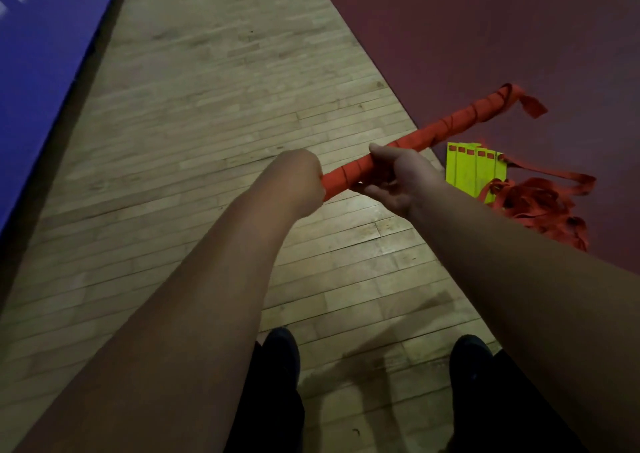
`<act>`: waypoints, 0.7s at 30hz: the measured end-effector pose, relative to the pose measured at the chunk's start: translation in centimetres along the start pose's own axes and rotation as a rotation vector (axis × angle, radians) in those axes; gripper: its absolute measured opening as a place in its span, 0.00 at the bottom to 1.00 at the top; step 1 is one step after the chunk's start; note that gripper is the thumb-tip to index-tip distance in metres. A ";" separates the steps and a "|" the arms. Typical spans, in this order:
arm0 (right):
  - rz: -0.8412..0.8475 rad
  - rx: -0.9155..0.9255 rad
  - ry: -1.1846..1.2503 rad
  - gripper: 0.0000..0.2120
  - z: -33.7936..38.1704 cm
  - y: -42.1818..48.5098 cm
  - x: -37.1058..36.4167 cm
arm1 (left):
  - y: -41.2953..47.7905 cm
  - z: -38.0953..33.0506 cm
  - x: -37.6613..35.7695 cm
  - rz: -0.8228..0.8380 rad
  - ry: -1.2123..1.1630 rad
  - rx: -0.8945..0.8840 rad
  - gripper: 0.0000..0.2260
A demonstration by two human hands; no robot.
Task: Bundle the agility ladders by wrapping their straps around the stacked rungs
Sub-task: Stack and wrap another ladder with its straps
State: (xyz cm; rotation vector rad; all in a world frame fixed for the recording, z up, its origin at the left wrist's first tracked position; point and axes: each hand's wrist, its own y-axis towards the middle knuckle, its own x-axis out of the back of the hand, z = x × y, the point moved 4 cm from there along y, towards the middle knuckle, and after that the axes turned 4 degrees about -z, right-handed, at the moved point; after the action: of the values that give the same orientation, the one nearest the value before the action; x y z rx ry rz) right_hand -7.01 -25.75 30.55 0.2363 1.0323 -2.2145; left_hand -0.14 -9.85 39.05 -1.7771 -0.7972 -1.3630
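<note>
I hold a ladder bundle (pixel 446 125), a long stack of rungs wound tightly in red strap, slanting up to the right above the floor. My left hand (pixel 301 182) grips its near end, fingers hidden behind the wrist. My right hand (pixel 398 178) holds the bundle just beyond, thumb on top and fingers curled underneath. A loose strap tail (pixel 530 106) hangs off the far end. On the floor to the right lies another ladder, its yellow rungs (pixel 474 172) stacked flat with a loose heap of red strap (pixel 540 206) beside them.
Pale wooden floorboards (pixel 214 113) run through the middle. A dark red floor area (pixel 485 36) lies at the right, a blue mat (pixel 38 50) at the left. My two dark shoes (pixel 282 352) stand at the bottom of the view.
</note>
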 end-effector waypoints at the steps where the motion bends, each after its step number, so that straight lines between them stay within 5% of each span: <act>1: 0.012 0.002 -0.010 0.07 -0.3 -0.4 -1.0 | -0.3 0.7 0.7 0.009 0.003 0.014 0.08; 8: 0.121 -0.042 -0.008 0.09 -4.7 -4.1 -9.7 | -3.6 8.3 5.7 0.081 0.066 0.223 0.21; 21: 0.089 -0.312 -0.425 0.20 -15.7 -6.6 -24.6 | -11.5 32.2 -0.4 0.048 -0.622 0.490 0.18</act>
State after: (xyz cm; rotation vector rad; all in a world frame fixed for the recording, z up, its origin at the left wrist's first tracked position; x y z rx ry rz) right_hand 5.56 1.11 34.40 -0.3091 1.0787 -1.8779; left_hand 6.54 23.55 35.78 -1.7966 -1.2759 -0.4938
